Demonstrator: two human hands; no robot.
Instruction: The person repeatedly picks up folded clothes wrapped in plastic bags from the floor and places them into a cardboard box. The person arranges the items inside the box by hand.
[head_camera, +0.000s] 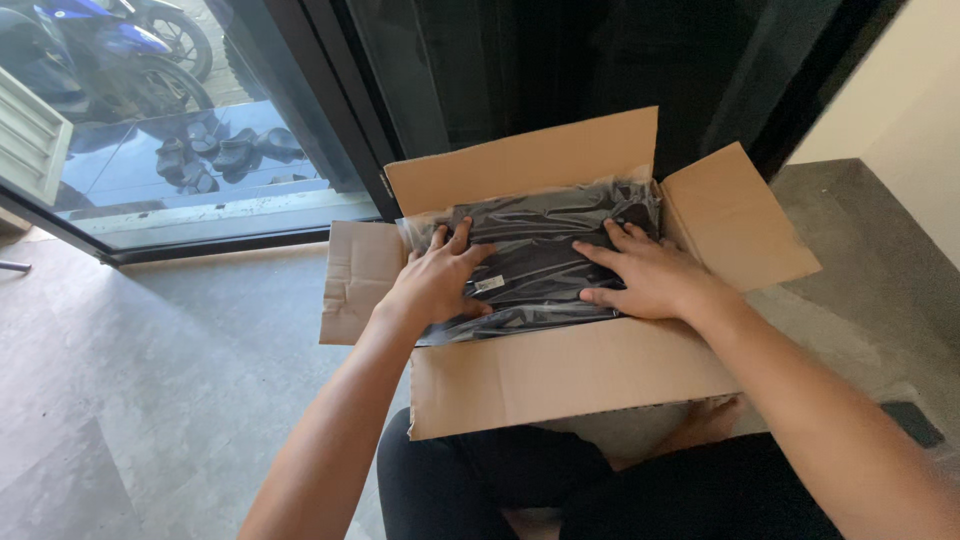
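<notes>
An open cardboard box (560, 375) rests in front of my lap, all its flaps folded outward. Inside lies a dark item wrapped in a clear plastic bag (545, 225) with a small white label. My left hand (440, 280) lies flat on the left part of the bag, fingers spread, beside the label. My right hand (645, 275) presses flat on the right part, fingers pointing left. Neither hand grips anything.
A glass door with a dark frame (330, 120) stands behind the box; motorcycles (110, 50) and several sandals (215, 155) are outside. Grey tiled floor (170, 380) spreads to the left. A cream wall (900, 110) rises at right, with a dark flat object (912, 422) on the floor.
</notes>
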